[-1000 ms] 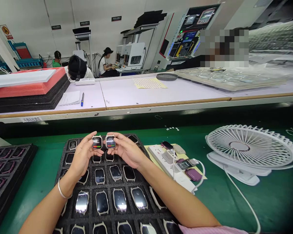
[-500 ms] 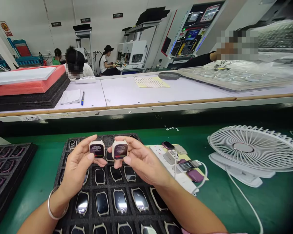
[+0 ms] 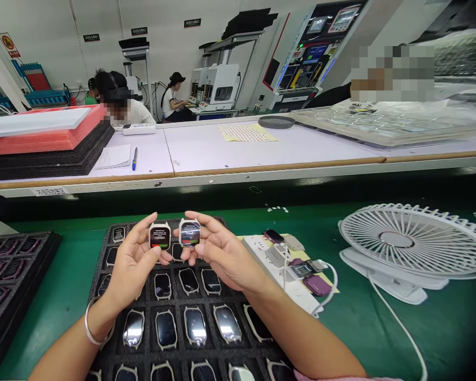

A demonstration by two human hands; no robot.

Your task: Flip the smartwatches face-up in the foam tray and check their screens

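Observation:
My left hand (image 3: 133, 259) grips a strapless smartwatch (image 3: 159, 236) by its edges, its lit screen showing lines of text and a red and green strip. In my right hand (image 3: 226, 254) is a second smartwatch (image 3: 190, 233) of the same pale case, also lit with text. Both are held side by side, slightly apart, screens facing me. Beneath them lies a black foam tray (image 3: 117, 360) whose slots hold rows of similar watches with dark screens. My forearms cover part of it.
On the right, a white power strip (image 3: 257, 244) carries chargers and several watch cases. A white fan (image 3: 396, 241) stands beyond it with its cable trailing forward. Another foam tray (image 3: 27, 291) sits at left. Behind runs a raised shelf (image 3: 198, 159); people work farther back.
Both hands have risen a little and the watches have come slightly closer upright. Green now shows beside the red on the screens. A person behind the shelf has shifted their head left.

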